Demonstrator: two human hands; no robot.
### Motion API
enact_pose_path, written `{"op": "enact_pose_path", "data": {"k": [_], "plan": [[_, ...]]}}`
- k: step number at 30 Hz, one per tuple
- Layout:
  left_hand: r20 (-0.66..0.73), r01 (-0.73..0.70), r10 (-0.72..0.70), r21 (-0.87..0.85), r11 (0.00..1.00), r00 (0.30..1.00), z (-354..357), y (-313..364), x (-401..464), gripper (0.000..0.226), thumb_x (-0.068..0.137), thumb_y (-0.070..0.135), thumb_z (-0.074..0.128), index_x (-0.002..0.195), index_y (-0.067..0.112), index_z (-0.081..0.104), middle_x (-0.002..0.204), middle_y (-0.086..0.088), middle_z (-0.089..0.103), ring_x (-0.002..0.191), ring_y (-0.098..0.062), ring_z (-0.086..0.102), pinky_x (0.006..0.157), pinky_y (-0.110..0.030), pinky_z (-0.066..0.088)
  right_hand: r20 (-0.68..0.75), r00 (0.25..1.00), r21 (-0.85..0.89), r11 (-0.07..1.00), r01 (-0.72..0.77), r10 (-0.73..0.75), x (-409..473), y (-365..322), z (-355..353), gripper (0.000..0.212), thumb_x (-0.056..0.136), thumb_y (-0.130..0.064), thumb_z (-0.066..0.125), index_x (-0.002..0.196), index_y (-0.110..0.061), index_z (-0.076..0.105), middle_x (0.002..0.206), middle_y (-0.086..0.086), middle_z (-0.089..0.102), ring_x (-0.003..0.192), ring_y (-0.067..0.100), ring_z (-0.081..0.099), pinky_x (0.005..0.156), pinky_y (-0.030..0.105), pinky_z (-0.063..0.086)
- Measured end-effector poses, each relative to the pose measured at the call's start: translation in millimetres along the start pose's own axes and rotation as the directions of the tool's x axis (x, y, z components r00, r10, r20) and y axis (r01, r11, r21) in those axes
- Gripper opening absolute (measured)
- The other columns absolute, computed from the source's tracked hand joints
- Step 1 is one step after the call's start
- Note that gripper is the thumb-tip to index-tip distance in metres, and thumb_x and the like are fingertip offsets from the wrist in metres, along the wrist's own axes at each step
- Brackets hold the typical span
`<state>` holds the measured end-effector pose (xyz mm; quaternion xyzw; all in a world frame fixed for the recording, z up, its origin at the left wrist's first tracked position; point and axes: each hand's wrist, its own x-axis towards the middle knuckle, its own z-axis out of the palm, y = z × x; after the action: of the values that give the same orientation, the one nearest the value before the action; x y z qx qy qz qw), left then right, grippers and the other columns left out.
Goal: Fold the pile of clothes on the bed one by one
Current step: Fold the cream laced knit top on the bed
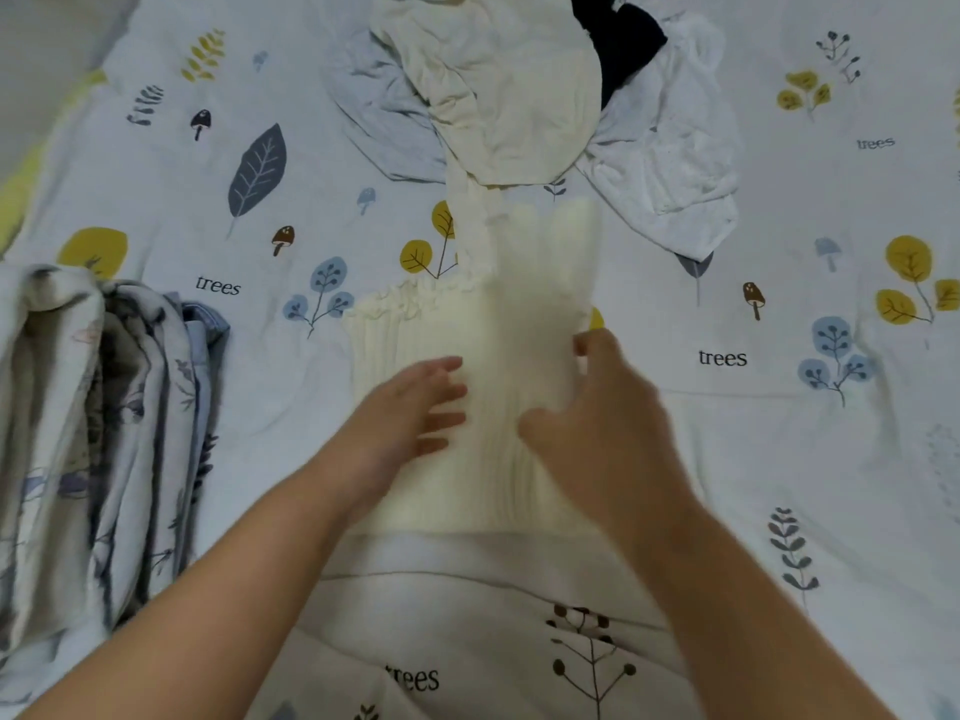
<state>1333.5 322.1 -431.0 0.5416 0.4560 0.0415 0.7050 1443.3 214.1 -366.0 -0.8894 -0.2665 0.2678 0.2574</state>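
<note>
Head view: cream ribbed knit top (498,356), frilled edge, lies flat mid-bed. Left hand (410,413) flat on it, fingers straight. Right hand (597,407) blurred, fingers curled at the top's right edge; grip unclear. Pile (498,80) beyond: cream, grey, white, black, crumpled. Bed sheet (779,407) pale, tree-and-leaf print. Rumpled quilt (104,407) left.

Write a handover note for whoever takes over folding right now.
Left hand: fingers straight, flat on the cream knit top.
Right hand: grips the top's right edge, thumb on the fabric.
The top lies lengthwise mid-bed, a strap trailing up to the pile.
Done: the top is laid out and looks partly folded, though its layers are hard to tell.
Left: finish this top, then the pile's cream, grey, white and dark pieces.
Rumpled quilt lies at the left.
</note>
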Motion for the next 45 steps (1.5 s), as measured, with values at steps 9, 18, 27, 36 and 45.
{"op": "enact_pose_path", "data": {"k": [9, 18, 27, 36, 45], "plan": [[-0.154, 0.145, -0.148, -0.031, 0.989, 0.977, -57, -9, 16, 0.039, 0.091, 0.05, 0.046, 0.102, 0.017, 0.064, 0.086, 0.001, 0.072, 0.086, -0.023, 0.067, 0.072, -0.032, 0.051, 0.449, 0.89, -0.058, 0.991, 0.124, -0.085, -19, -24, 94, 0.043, 0.089, -0.019, 0.052, 0.131, -0.021, 0.045, 0.127, -0.001, 0.047, 0.117, 0.019, 0.043, 0.09, 0.024, 0.033], [-0.12, -0.135, 0.167, 0.235, 0.963, 0.979, -27, 13, 38, 0.036, 0.072, 0.016, 0.067, 0.104, 0.025, 0.052, 0.099, 0.003, 0.064, 0.092, -0.019, 0.063, 0.076, -0.032, 0.053, 0.152, 0.987, -0.41, 0.912, 0.014, 0.053, -21, 17, 91, 0.059, 0.096, -0.039, 0.03, 0.148, -0.034, 0.002, 0.157, -0.003, 0.002, 0.142, 0.024, 0.005, 0.108, 0.043, 0.021], [-0.493, 0.086, 0.368, 0.681, 0.727, 0.788, -39, -25, 32, 0.072, 0.086, 0.031, 0.052, 0.147, 0.011, 0.018, 0.151, -0.016, 0.017, 0.134, -0.035, 0.027, 0.103, -0.046, 0.029, 0.068, 0.994, -0.108, 0.99, 0.093, -0.086, 23, 14, 90, 0.044, 0.092, -0.008, 0.042, 0.133, -0.022, 0.049, 0.132, 0.002, 0.046, 0.121, 0.02, 0.037, 0.095, 0.027, 0.031], [-0.056, -0.114, 0.392, 0.911, 0.396, 0.918, -35, -88, 45, 0.063, 0.079, 0.063, 0.008, 0.134, 0.049, -0.02, 0.145, 0.008, -0.034, 0.136, -0.022, -0.03, 0.114, -0.051, -0.004, -0.018, 1.0, -0.508, 0.861, -0.004, -0.007, 12, 42, 145, 0.066, 0.091, -0.045, 0.047, 0.148, -0.02, 0.025, 0.153, 0.022, 0.017, 0.137, 0.047, 0.021, 0.102, 0.059, 0.03], [-0.112, -0.156, 0.396, 0.796, 0.584, 0.911, -35, -71, 40, 0.081, 0.087, 0.051, 0.049, 0.142, 0.043, -0.011, 0.157, -0.002, -0.011, 0.143, -0.019, -0.011, 0.114, -0.045, 0.006, 0.062, 0.998, -0.39, 0.921, 0.023, 0.001, 26, 47, 131, 0.065, 0.095, -0.048, 0.035, 0.15, -0.029, 0.007, 0.158, 0.009, 0.0, 0.141, 0.03, 0.011, 0.106, 0.045, 0.027]]}}
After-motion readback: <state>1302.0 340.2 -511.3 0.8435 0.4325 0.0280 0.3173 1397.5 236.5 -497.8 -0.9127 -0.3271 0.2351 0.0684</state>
